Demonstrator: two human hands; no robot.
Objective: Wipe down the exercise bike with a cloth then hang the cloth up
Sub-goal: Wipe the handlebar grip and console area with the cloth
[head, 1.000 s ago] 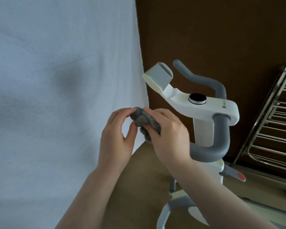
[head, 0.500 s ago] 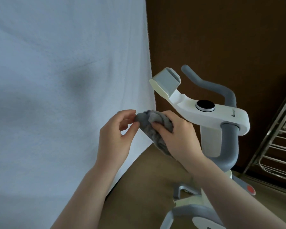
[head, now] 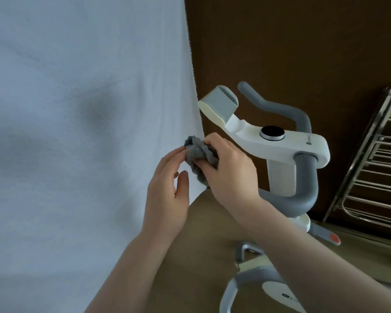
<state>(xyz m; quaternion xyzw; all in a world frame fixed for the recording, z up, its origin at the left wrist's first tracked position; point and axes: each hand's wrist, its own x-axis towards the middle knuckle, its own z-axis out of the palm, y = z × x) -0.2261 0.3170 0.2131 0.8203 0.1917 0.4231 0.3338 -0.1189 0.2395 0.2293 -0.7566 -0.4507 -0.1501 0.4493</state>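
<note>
Both hands are up close together, just left of the exercise bike (head: 278, 150). The right hand (head: 231, 175) grips a bunched-up grey cloth (head: 198, 154) with curled fingers. The left hand (head: 167, 197) has loose, straight fingers, and its fingertips touch the cloth's near edge (it is not gripping it). The cloth is not touching the bike. I think the cloth is being folded ready, so wiping has not started. Next, the right hand needs to carry the cloth over to the white top of the bike and press it flat there. I count two hands, one cloth, one bike, and one metal rack (head: 370, 177) to the right of the bike.
</note>
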